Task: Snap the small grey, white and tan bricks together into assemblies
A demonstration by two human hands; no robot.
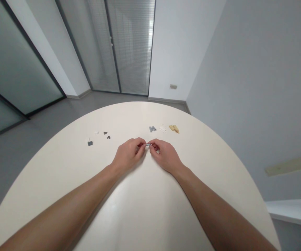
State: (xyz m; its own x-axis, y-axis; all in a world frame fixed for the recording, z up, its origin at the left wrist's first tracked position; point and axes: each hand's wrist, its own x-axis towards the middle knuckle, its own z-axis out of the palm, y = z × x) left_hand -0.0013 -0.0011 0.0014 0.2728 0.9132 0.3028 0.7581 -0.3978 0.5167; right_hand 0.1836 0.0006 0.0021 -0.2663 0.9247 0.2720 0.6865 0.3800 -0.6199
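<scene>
My left hand point(128, 155) and my right hand point(165, 157) meet above the middle of a round cream table point(140, 118). Their fingertips pinch a small grey plastic piece point(148, 144) from both sides, and the fingers hide most of it. A small white part point(157, 151) shows under my right fingers. Loose small building pieces lie farther out: grey ones point(152, 129), white ones point(162, 128) and tan ones point(174, 128) beyond my right hand, and a dark grey one point(90, 143) left of my left hand.
Several tiny dark and white pieces point(105, 134) lie between the dark grey piece and my hands. The table's curved edge runs around the scene, with a grey floor beyond it. Glass partitions, a door with blinds and a grey wall stand behind.
</scene>
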